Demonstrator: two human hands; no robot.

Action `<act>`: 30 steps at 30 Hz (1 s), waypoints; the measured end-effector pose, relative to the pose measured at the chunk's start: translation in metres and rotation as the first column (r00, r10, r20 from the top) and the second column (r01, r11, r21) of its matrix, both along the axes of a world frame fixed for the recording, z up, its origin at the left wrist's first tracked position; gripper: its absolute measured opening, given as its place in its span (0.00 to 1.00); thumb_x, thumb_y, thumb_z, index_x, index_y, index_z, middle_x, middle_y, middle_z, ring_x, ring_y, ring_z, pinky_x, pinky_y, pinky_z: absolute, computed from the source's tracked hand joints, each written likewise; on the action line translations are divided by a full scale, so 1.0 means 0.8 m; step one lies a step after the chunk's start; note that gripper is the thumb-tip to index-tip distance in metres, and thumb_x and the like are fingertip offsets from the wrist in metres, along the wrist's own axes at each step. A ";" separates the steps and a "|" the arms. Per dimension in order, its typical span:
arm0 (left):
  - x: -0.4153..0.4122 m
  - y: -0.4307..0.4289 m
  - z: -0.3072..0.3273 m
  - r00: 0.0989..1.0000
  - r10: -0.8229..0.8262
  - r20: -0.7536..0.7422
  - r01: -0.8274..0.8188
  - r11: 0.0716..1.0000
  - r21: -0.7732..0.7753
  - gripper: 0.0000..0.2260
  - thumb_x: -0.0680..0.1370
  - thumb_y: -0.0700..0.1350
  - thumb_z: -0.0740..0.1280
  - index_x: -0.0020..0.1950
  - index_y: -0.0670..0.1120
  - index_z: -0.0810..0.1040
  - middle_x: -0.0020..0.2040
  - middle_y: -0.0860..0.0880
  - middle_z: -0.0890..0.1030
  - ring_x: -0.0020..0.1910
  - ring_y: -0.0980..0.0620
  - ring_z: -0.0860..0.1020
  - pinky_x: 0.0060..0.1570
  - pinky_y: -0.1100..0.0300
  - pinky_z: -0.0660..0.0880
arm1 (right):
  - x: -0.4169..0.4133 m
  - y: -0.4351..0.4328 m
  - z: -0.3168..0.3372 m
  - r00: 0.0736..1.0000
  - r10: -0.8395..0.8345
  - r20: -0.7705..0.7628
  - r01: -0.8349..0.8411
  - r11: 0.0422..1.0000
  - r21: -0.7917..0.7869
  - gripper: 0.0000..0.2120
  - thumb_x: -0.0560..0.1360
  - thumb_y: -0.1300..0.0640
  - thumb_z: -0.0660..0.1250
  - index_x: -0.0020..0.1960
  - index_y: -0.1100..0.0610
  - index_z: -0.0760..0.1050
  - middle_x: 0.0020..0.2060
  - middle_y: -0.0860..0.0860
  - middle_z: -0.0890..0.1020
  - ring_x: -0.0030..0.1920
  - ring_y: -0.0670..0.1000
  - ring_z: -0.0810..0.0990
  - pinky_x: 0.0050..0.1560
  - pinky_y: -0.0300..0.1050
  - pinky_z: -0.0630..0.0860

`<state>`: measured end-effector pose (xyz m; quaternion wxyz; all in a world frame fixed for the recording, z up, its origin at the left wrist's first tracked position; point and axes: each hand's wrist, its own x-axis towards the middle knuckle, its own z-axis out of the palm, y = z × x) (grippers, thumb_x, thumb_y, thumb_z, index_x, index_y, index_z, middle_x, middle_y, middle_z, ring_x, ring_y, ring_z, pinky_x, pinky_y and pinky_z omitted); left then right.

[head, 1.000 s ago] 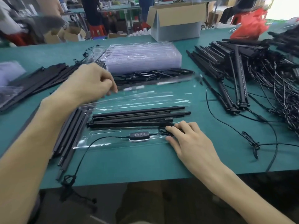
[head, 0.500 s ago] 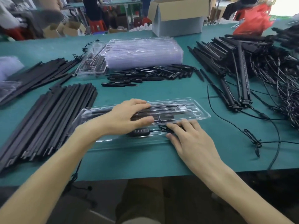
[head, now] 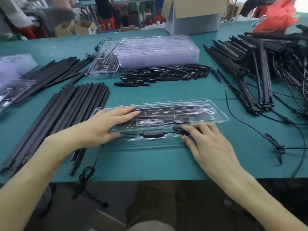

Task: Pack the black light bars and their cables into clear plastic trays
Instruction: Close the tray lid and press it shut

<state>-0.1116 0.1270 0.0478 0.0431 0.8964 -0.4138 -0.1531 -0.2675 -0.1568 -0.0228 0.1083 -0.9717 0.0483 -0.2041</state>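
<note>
Pressing, not grasping: left hand [head: 115, 120] laid flat, fingers straight, on the left half of the clear plastic tray [head: 220, 116]; right hand [head: 206, 142] flat as well, fingertips on the near right edge over a small coil of cable. Nothing clasped in either palm. Has the tray at centre frame on the green table [head: 150, 164], with black light bars [head: 168, 112] visible through the plastic in long slots. Looks like seating the clear cover over the bars, with weight spread toward both ends so the shell closes evenly and does not skate. Leaves the inline controller [head: 153, 133] along the near lip, with its cable [head: 85, 174] trailing off the table edge at lower left, probably not yet tucked in. Within reach at upper centre, stacked empty trays [head: 158, 52]; at right of frame, a tangle of bars and cords [head: 266, 72].
</note>
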 end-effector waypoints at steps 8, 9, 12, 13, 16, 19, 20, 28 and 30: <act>-0.012 -0.012 -0.031 0.994 0.016 0.112 0.000 0.991 -0.135 0.44 0.78 0.24 0.55 0.80 0.65 0.45 0.79 0.69 0.43 0.79 0.62 0.38 0.79 0.48 0.38 | -0.004 -0.017 0.006 1.000 -0.008 -0.025 0.008 1.000 0.022 0.19 0.80 0.45 0.61 0.67 0.49 0.78 0.56 0.46 0.80 0.61 0.51 0.72 0.49 0.47 0.78; -0.011 -0.019 -0.032 0.993 0.008 0.114 0.010 0.988 -0.157 0.44 0.78 0.24 0.55 0.80 0.65 0.46 0.79 0.68 0.44 0.79 0.62 0.38 0.79 0.48 0.39 | -0.005 -0.023 0.007 0.999 -0.017 -0.034 0.018 0.999 0.032 0.19 0.80 0.45 0.60 0.67 0.48 0.78 0.56 0.45 0.79 0.62 0.51 0.72 0.51 0.48 0.78; -0.004 -0.035 -0.031 0.993 -0.043 0.106 0.064 0.977 -0.205 0.41 0.80 0.26 0.57 0.81 0.63 0.50 0.80 0.67 0.48 0.79 0.65 0.41 0.80 0.48 0.41 | -0.008 -0.045 0.012 0.996 -0.038 -0.087 0.044 0.997 0.069 0.20 0.80 0.42 0.58 0.69 0.45 0.75 0.59 0.43 0.77 0.65 0.49 0.70 0.55 0.48 0.76; -0.001 -0.034 -0.030 0.992 -0.064 0.106 0.085 0.973 -0.216 0.39 0.81 0.27 0.58 0.81 0.62 0.51 0.80 0.67 0.49 0.79 0.66 0.42 0.80 0.49 0.42 | -0.009 -0.049 0.013 0.994 -0.038 -0.103 0.046 0.996 0.070 0.20 0.80 0.42 0.58 0.69 0.44 0.74 0.59 0.42 0.77 0.66 0.48 0.69 0.57 0.47 0.75; 0.002 -0.016 -0.029 0.985 -0.103 0.136 0.132 0.964 -0.230 0.36 0.82 0.31 0.60 0.81 0.61 0.52 0.80 0.67 0.51 0.79 0.66 0.45 0.80 0.51 0.45 | -0.010 -0.052 0.012 0.994 -0.041 -0.105 0.048 0.997 0.067 0.20 0.80 0.42 0.57 0.70 0.43 0.74 0.60 0.42 0.76 0.66 0.47 0.68 0.57 0.45 0.74; -0.004 0.009 -0.030 0.974 -0.108 0.198 0.152 0.963 -0.224 0.37 0.82 0.30 0.61 0.81 0.61 0.52 0.80 0.66 0.53 0.79 0.64 0.48 0.80 0.53 0.49 | -0.009 -0.050 0.010 0.994 -0.046 -0.100 0.055 0.995 0.089 0.20 0.80 0.42 0.57 0.70 0.44 0.74 0.61 0.43 0.77 0.66 0.48 0.68 0.56 0.47 0.75; -0.005 0.015 -0.030 0.967 -0.107 0.230 0.156 0.966 -0.206 0.40 0.81 0.28 0.61 0.81 0.62 0.52 0.80 0.65 0.53 0.79 0.64 0.48 0.80 0.55 0.49 | -0.009 -0.050 0.009 0.994 -0.044 -0.098 0.053 0.994 0.092 0.20 0.80 0.42 0.57 0.70 0.44 0.74 0.61 0.43 0.77 0.66 0.48 0.67 0.57 0.48 0.75; -0.014 0.028 -0.026 0.943 -0.094 0.319 0.148 0.977 -0.150 0.47 0.73 0.20 0.61 0.81 0.58 0.54 0.80 0.61 0.55 0.80 0.62 0.50 0.79 0.62 0.47 | -0.008 -0.049 0.009 0.996 -0.025 -0.083 0.033 0.994 0.102 0.19 0.81 0.44 0.60 0.70 0.46 0.75 0.60 0.44 0.77 0.65 0.48 0.68 0.56 0.46 0.74; -0.016 0.027 -0.025 0.948 -0.095 0.304 0.144 0.979 -0.142 0.43 0.75 0.22 0.60 0.81 0.58 0.55 0.80 0.61 0.56 0.80 0.62 0.51 0.79 0.61 0.49 | -0.008 -0.049 0.009 0.997 -0.017 -0.080 0.026 0.993 0.112 0.19 0.81 0.45 0.60 0.70 0.46 0.75 0.59 0.44 0.77 0.65 0.48 0.68 0.58 0.46 0.74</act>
